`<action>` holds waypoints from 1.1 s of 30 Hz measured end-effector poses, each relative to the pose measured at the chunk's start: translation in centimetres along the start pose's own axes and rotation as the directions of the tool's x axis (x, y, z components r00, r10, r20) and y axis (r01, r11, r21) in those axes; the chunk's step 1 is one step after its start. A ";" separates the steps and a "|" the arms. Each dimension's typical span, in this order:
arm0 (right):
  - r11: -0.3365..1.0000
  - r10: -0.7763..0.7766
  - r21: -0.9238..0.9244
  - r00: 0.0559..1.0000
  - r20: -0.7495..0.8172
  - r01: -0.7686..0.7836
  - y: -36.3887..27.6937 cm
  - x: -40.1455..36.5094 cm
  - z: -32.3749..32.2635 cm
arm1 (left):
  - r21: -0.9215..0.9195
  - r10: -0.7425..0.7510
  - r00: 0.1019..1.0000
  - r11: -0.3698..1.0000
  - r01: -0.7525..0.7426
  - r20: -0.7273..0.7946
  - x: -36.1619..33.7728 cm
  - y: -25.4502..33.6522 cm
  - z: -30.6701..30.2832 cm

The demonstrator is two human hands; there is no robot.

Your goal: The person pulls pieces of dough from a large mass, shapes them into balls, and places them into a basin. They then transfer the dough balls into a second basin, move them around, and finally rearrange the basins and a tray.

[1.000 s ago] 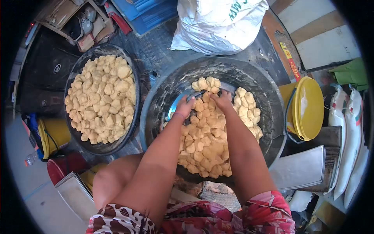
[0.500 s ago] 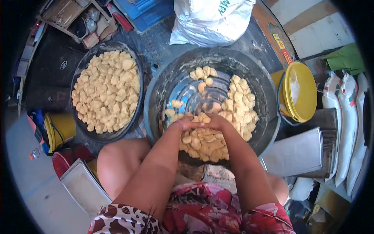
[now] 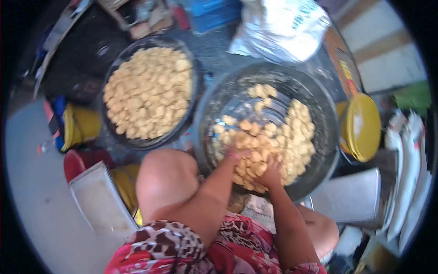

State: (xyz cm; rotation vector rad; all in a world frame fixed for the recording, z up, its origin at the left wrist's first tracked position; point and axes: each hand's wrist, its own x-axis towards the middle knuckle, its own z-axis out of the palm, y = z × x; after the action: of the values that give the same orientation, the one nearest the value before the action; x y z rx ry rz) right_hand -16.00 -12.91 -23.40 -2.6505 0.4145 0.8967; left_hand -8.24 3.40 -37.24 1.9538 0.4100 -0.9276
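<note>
Two round basins sit side by side, both holding pale dough pieces too many to count: the large basin [image 3: 321, 157] is in front of the person, and the second basin [image 3: 194, 102] is near its nine-to-ten o'clock side, heaped with a dough pile [image 3: 148, 93]. Two bare hands work in the large basin, on the loose dough pieces [image 3: 296, 141], which spread from about three round to nine o'clock, with one small cluster [image 3: 262, 91] at twelve. The left hand [image 3: 236, 153] is at eight o'clock, its forearm slanting up from seven; it touches the pieces, but blur hides whether it grips any. The right hand [image 3: 271, 172] is at six o'clock, palm down with fingers spread and unclenched over the pieces, its forearm rising steeply from below. Around the large basin are one white bag [image 3: 283, 32] at twelve, one lidded yellow bucket [image 3: 362, 128] at three, at least three long white sacks [image 3: 406, 178] between three and four, and one flat tray [image 3: 349, 196] between four and five. Farther off, one more tray [image 3: 102, 198] leans at eight and one smaller yellow pail [image 3: 82, 125] is at nine
</note>
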 end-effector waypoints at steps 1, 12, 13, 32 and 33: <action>0.984 -0.105 -0.155 0.991 -0.084 0.091 0.9 1.4 2.3 | 0.091 0.043 0.998 0.995 -0.039 -0.038 -0.1 0.5 0.6; 0.794 -0.196 0.482 0.906 -0.374 0.371 0.5 7.0 1.5 | -0.023 0.048 0.961 0.999 -0.043 0.273 -5.1 10.5 -3.7; 0.670 -0.187 0.620 0.900 -0.393 0.409 -0.2 6.7 0.6 | -0.031 0.066 0.962 0.998 -0.060 0.266 -5.4 10.7 -3.7; 0.221 -0.548 0.873 0.796 -0.257 0.434 -37.9 -2.0 -23.6 | -0.418 0.472 0.843 0.732 -0.538 -0.260 -13.8 21.0 -43.7; 0.224 -0.509 0.873 0.816 -0.274 0.433 -39.5 -1.8 -23.5 | -0.293 0.368 0.827 0.808 -0.511 -0.425 -9.4 19.1 -46.8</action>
State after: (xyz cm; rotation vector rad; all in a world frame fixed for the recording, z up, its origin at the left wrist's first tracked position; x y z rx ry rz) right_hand 9.64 14.35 3.31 -1.4798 -0.0008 0.3334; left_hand 17.83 33.33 -4.58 1.7174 0.2841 -0.1626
